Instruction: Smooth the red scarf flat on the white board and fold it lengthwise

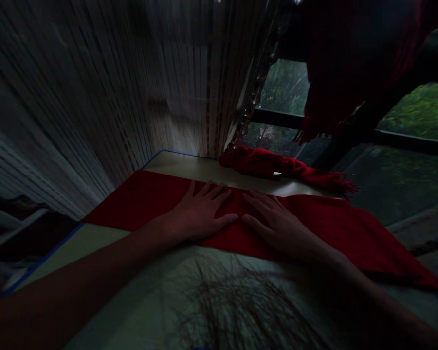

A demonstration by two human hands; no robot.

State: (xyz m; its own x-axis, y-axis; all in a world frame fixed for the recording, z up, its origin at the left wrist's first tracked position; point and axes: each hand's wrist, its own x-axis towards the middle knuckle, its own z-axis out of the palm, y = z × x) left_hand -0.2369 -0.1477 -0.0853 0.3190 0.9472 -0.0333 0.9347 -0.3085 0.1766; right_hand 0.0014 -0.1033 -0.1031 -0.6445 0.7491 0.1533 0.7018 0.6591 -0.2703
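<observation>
A long red scarf (pixel 138 201) lies flat across a pale table (pixel 105 272) with a blue edge. My left hand (pixel 199 214) rests palm down on the scarf's middle, fingers stretched out. My right hand (pixel 277 223) lies flat beside it on the same scarf, fingers spread, thumbs almost touching. Neither hand holds anything. The scarf's right end runs off toward the table's right edge.
A second red scarf (pixel 277 167) with fringe lies bunched at the table's far edge. More red cloth (pixel 336 92) hangs above right. A pale striped curtain (pixel 95 97) hangs left and behind. Windows (pixel 416 114) show greenery. Wispy hair strands (pixel 233 306) blur the near foreground.
</observation>
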